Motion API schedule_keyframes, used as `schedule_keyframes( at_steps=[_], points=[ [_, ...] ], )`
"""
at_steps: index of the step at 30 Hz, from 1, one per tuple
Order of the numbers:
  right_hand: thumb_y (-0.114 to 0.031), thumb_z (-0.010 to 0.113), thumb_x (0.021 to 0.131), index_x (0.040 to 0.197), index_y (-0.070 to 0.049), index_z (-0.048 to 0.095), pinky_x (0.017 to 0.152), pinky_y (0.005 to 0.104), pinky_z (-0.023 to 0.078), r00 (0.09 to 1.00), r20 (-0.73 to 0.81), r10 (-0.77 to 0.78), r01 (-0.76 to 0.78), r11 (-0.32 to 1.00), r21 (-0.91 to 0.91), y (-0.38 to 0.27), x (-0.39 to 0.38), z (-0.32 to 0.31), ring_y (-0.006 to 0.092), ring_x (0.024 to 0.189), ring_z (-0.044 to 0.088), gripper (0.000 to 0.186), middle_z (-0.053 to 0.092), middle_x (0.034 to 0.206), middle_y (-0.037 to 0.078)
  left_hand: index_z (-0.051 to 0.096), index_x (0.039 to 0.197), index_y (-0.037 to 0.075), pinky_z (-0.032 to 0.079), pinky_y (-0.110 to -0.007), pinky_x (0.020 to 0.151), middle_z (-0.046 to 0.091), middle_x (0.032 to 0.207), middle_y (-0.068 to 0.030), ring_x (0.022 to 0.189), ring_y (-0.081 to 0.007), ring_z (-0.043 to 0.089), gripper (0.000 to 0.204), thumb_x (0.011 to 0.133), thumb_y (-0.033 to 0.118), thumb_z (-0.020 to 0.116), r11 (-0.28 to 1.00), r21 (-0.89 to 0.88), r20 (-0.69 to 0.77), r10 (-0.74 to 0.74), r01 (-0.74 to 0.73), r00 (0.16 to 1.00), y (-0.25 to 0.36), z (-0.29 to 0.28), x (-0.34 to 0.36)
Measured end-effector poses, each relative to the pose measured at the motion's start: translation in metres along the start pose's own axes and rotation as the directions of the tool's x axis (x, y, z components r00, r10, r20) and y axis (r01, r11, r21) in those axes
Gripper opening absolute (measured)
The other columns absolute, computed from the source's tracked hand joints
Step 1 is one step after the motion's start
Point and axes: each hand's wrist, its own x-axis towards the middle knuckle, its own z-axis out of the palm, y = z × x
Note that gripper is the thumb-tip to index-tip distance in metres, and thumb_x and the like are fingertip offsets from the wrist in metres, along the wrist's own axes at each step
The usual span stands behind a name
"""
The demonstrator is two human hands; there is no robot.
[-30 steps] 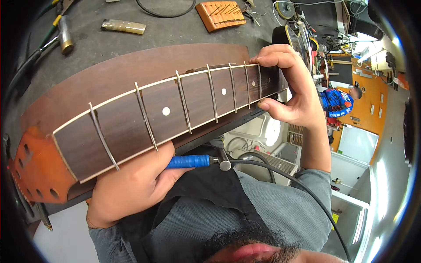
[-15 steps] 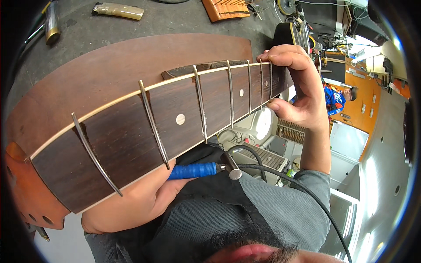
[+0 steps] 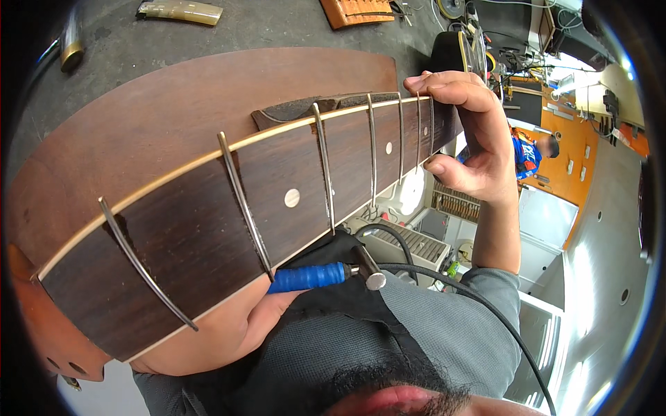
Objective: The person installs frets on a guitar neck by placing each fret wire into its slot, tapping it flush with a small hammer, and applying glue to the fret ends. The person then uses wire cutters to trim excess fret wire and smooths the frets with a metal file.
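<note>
Guitar neck (image 3: 274, 173) in grasp of right hand (image 3: 473, 139), over left hand (image 3: 222, 327) with hammer (image 3: 311, 277) in grip

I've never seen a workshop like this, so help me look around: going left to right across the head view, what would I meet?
Orange guitar head, left hand, metal hammer head, right hand, person in blue.

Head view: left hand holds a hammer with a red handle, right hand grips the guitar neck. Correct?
Not quite: the hammer has a blue handle, not a red one, as the head view shows. The left hand does hold it, and the right hand grips the guitar neck.
</note>
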Motion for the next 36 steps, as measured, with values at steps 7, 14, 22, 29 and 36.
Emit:
schedule_keyframes(
  at_steps=[7,14,22,29,36],
  points=[
    [-0.028,0.095,0.081,0.137,-0.001,0.064,0.114,0.0471,0.049,1.000,0.021,-0.010,0.011,0.999,-0.051,-0.002,0.001,-0.004,0.0346,0.130,0.065,0.069,0.072,0.138,0.018,0.071,0.085,0.008,0.045,-0.034,0.051,0.058,0.066,-0.0074,0.053,-0.0216,0.058,0.036,0.085,0.036,0.094,1.000,-0.014,0.005,-0.005,0.005,1.000,0.001,-0.002,-0.001],
    [-0.027,0.095,0.081,0.136,0.000,0.063,0.118,0.0498,0.047,0.999,0.035,-0.002,0.004,0.998,-0.057,-0.005,0.003,-0.005,0.0349,0.131,0.066,0.069,0.073,0.138,0.018,0.071,0.085,0.008,0.045,-0.034,0.051,0.058,0.066,-0.0076,0.053,-0.0217,0.058,0.035,0.085,0.034,0.094,0.998,-0.040,0.033,-0.053,0.055,0.998,0.002,-0.002,-0.001],
    [-0.027,0.095,0.081,0.135,0.000,0.063,0.122,0.0551,0.044,0.999,0.043,-0.006,0.008,0.999,-0.053,-0.006,0.004,-0.006,0.0358,0.130,0.068,0.069,0.073,0.136,0.019,0.070,0.085,0.008,0.046,-0.034,0.053,0.058,0.067,-0.0087,0.055,-0.0232,0.058,0.036,0.084,0.034,0.095,0.999,-0.025,0.008,-0.021,0.021,1.000,0.001,-0.001,-0.001],
    [-0.026,0.094,0.081,0.136,0.001,0.063,0.123,0.0549,0.044,0.998,0.061,-0.006,0.011,0.997,-0.073,-0.008,0.005,-0.009,0.0368,0.131,0.067,0.069,0.073,0.137,0.019,0.071,0.085,0.008,0.046,-0.035,0.054,0.059,0.069,-0.0087,0.055,-0.0247,0.058,0.034,0.084,0.032,0.095,0.999,-0.036,-0.028,0.001,-0.002,1.000,0.001,0.000,0.000],
    [-0.023,0.094,0.081,0.138,0.001,0.063,0.121,0.0519,0.045,0.997,0.072,0.005,0.002,0.995,-0.101,-0.012,0.006,-0.010,0.0372,0.132,0.066,0.069,0.072,0.138,0.018,0.071,0.086,0.008,0.047,-0.035,0.054,0.059,0.069,-0.0082,0.056,-0.0242,0.059,0.036,0.085,0.035,0.094,1.000,-0.015,-0.009,0.010,-0.010,1.000,0.001,-0.001,0.001]
  ],
)
